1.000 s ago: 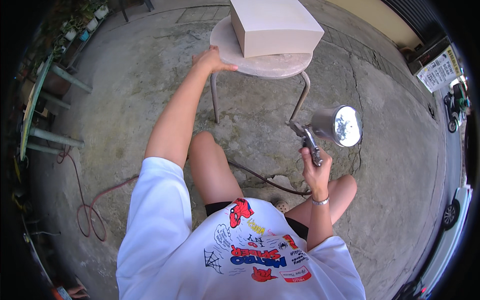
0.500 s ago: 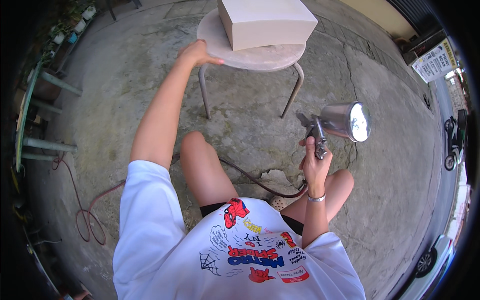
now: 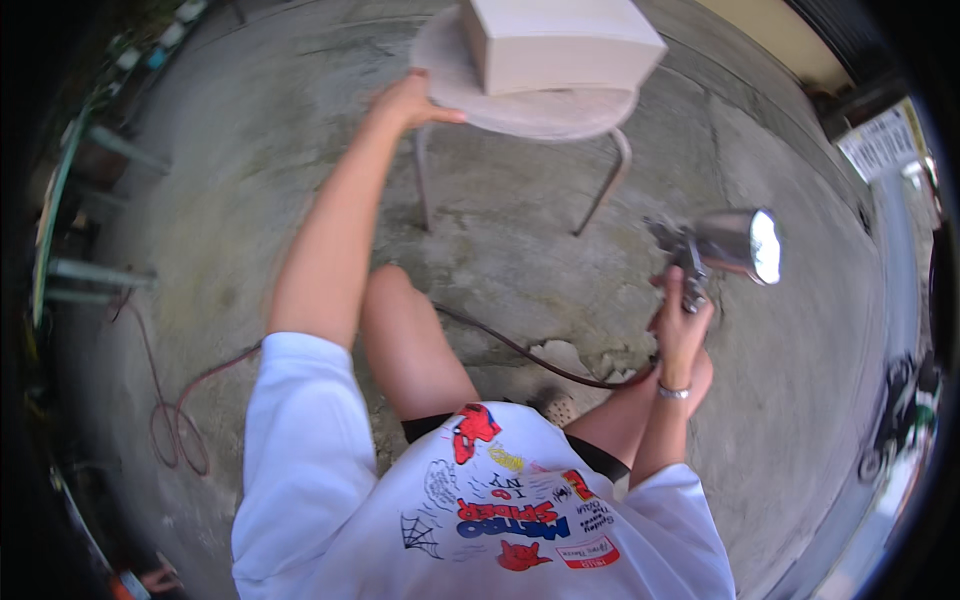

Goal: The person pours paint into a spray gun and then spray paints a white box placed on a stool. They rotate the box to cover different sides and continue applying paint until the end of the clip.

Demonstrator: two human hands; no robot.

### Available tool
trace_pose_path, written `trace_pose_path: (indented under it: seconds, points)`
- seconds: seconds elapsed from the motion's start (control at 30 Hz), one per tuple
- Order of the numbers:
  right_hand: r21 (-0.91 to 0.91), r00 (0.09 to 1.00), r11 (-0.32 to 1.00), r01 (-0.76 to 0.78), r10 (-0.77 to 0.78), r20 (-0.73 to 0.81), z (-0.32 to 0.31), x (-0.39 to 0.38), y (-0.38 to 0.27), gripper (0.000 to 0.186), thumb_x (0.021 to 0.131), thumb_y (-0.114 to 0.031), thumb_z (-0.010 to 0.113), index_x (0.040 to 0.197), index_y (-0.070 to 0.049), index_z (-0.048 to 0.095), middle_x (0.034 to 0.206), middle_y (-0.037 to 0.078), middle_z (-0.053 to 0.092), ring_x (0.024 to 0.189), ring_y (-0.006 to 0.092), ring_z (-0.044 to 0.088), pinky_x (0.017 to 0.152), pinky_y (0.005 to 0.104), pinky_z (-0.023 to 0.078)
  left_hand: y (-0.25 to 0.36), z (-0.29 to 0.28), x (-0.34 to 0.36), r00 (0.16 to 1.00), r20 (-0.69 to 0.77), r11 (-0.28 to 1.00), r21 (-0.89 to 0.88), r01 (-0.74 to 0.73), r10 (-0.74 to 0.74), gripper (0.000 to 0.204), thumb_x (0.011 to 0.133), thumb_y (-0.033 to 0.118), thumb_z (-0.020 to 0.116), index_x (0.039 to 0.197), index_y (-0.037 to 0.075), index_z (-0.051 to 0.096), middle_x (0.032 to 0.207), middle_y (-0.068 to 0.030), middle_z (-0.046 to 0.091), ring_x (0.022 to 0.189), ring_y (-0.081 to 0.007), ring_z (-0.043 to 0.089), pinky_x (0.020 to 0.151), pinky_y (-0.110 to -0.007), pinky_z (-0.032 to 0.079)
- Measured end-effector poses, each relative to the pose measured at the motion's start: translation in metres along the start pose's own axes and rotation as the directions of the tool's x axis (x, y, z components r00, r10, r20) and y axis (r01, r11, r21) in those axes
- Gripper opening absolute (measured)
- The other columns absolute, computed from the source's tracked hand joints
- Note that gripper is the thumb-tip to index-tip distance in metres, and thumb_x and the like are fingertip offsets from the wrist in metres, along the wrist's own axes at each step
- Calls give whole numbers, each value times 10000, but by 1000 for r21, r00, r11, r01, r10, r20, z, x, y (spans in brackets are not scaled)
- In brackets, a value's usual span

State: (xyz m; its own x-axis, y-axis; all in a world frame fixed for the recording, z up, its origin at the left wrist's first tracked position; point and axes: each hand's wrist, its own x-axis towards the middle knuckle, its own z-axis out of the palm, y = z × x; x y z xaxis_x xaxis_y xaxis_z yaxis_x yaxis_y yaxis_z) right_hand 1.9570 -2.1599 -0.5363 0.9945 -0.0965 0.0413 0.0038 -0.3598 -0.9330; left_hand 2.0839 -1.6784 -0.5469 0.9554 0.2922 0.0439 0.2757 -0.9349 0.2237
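Two grips: right hand (image 3: 684, 328) wraps spray gun (image 3: 722, 245); left hand (image 3: 406, 102), nearer the white box (image 3: 568, 55), apparently pinches the stool (image 3: 540, 117).

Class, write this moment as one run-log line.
left hand: on edge of stool | right hand: holding spray gun | pale box: on stool

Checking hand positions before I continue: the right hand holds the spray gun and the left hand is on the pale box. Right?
Not quite: the head view shows the left hand on the stool's edge, not the pale box. The right hand holds the spray gun.
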Motion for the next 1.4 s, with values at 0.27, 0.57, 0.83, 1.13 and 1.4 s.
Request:
trace_pose_path:
  seconds: [0.27,0.57,0.83,1.13,1.4]
  points:
    - [33,996,995,89,-89,11,11,11,94,440,1045,-378,638,935,46,684,678,54,629,411,84,421,376,291,298,67,-32,-4,964,205,982,114,147,-169,1370,559,757,872,1562,-12,345,1566,-160,485,1412,-313,513,1190,-646,294]
    - [-42,983,996,81,-73,166,54,-1,144,452,1045,-337,639,941,102,667,719,104,673,554,163,563,530,346,436,62,-39,-4,904,330,954,218,206,-271,1418,598,787,838,1602,-25,251,1603,-122,448,1424,-289,503,1211,-578,297]
    - [-70,981,995,66,-52,189,60,4,126,421,1037,-305,652,919,98,669,735,115,685,672,157,589,640,360,477,66,-44,-5,893,346,951,216,223,-288,1427,602,787,837,1608,-25,234,1580,-123,479,1406,-291,525,1210,-568,301]
    - [-28,977,996,84,-77,199,61,5,130,398,1039,-288,650,907,88,665,713,84,658,630,137,553,587,345,446,64,-39,-5,900,313,948,195,252,-304,1400,566,757,875,1565,-48,315,1516,-140,548,1343,-304,584,1176,-545,350]
    - [-39,978,999,15,-7,207,58,-2,118,399,1038,-296,657,918,84,677,719,88,671,626,114,560,564,315,439,61,-34,-2,906,311,955,172,243,-287,1422,543,744,888,1566,-53,307,1544,-174,506,1386,-315,541,1203,-567,315]
